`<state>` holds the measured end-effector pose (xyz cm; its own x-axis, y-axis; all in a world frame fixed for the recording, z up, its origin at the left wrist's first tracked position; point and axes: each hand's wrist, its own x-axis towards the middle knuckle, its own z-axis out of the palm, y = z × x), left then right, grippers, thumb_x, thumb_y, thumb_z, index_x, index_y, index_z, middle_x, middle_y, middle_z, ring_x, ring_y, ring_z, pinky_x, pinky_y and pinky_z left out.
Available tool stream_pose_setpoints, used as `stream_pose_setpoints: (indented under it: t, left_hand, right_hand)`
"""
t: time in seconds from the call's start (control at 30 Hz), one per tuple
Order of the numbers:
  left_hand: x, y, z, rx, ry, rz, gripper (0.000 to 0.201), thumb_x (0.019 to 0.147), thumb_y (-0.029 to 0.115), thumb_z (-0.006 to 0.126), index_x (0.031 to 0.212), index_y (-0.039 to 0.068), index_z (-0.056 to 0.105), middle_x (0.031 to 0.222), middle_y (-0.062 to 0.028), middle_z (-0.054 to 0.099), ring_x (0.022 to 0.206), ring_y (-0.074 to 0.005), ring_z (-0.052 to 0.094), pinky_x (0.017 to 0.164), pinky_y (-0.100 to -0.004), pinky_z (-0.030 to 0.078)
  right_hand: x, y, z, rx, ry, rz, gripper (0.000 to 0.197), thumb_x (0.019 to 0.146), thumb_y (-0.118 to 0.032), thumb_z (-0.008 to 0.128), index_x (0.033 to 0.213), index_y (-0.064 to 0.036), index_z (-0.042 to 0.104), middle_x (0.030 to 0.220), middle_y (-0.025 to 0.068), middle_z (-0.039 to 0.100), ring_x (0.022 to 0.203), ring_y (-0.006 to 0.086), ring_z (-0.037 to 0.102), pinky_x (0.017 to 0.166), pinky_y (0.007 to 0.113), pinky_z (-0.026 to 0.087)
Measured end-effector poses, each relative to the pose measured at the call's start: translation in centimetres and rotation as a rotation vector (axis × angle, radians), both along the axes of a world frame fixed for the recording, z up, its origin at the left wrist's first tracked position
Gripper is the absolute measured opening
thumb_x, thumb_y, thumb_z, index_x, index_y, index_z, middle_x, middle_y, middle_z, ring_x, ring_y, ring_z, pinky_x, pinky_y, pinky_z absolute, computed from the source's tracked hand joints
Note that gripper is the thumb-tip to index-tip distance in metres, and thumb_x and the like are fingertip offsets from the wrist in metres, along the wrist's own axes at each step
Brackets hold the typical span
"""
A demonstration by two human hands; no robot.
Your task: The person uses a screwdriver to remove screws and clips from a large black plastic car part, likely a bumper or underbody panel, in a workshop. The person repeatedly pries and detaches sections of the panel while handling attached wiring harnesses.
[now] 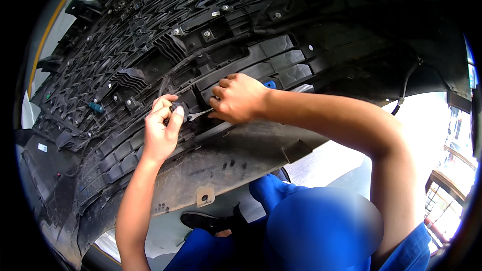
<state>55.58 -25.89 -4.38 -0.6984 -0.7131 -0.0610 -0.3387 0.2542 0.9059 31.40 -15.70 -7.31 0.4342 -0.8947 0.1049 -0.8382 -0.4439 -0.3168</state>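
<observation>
The inner side of a black car bumper (241, 140) with its grille lies before me. My left hand (163, 123) pinches a small dark plastic part (178, 109) at the bumper's middle; the fingers cover much of it. In a fist, my right hand (238, 99) grips what looks like a screwdriver (201, 115). Its slim metal shaft points left, the tip close to the small part; whether the two touch I cannot tell. Behind the fist shows a blue handle end (270, 84) with a hole.
A dark cable (221, 43) runs across the bumper above my hands. Farther left are the zigzag grille mesh (115, 45) and a teal connector (96, 107). At the near edge sticks out a tab with a hole (205, 197). Another cable (405, 85) hangs at the right.
</observation>
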Motion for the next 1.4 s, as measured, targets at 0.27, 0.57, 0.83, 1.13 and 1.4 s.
stream_pose_setpoints:
  t: [0.27,0.57,0.83,1.13,1.4]
  left_hand:
    - [2.8,-4.7,-0.7,-0.118,-0.161,0.226,0.030,0.093,0.014,0.075,0.076,-0.005,0.060,0.100,-0.0134,0.066,0.095,-0.0248,0.063,0.088,-0.0370,0.049]
    - [0.3,-6.6,1.9,-0.714,-0.319,-0.092,0.041,0.083,0.003,0.071,0.123,-0.003,0.065,0.120,-0.0189,0.066,0.114,-0.0382,0.063,0.102,-0.0452,0.051]
    - [-8.1,-6.5,-2.6,-0.604,-0.352,-0.235,0.040,0.091,0.013,0.072,0.128,-0.001,0.065,0.125,-0.0158,0.066,0.122,-0.0338,0.062,0.102,-0.0439,0.052]
    - [-11.1,-7.9,0.4,-0.541,-0.030,0.031,0.019,0.085,0.005,0.081,0.102,0.000,0.072,0.092,-0.0123,0.069,0.077,-0.0305,0.072,0.067,-0.0372,0.057]
    - [-12.9,-10.9,1.9,-0.768,-0.162,-0.017,0.023,0.079,0.007,0.082,0.100,0.001,0.074,0.100,-0.0101,0.073,0.099,-0.0310,0.068,0.089,-0.0420,0.054]
  right_hand:
    - [-0.4,-0.8,0.1,-0.020,0.060,0.092,0.015,0.086,-0.024,0.063,0.085,-0.0107,0.069,0.088,0.0059,0.068,0.089,0.0244,0.069,0.074,0.038,0.058]
    - [-4.2,-3.1,6.1,0.620,-0.877,-1.122,0.021,0.105,-0.024,0.063,0.102,-0.0040,0.059,0.072,0.0050,0.060,0.064,0.0202,0.065,0.056,0.036,0.055]
    - [-2.4,1.9,11.6,1.178,-1.008,-0.827,0.060,0.098,-0.010,0.067,0.151,-0.0011,0.040,0.085,0.0121,0.062,0.067,0.0189,0.065,0.058,0.031,0.049]
    - [-7.7,4.6,11.4,0.439,-0.186,-0.979,0.036,0.090,-0.011,0.068,0.122,0.0055,0.066,0.101,0.0270,0.066,0.092,0.0457,0.068,0.082,0.048,0.055]
    - [-9.6,3.4,13.5,0.489,0.003,-0.859,0.014,0.085,-0.006,0.060,0.083,0.0076,0.064,0.084,0.0290,0.067,0.079,0.0470,0.070,0.075,0.052,0.059]
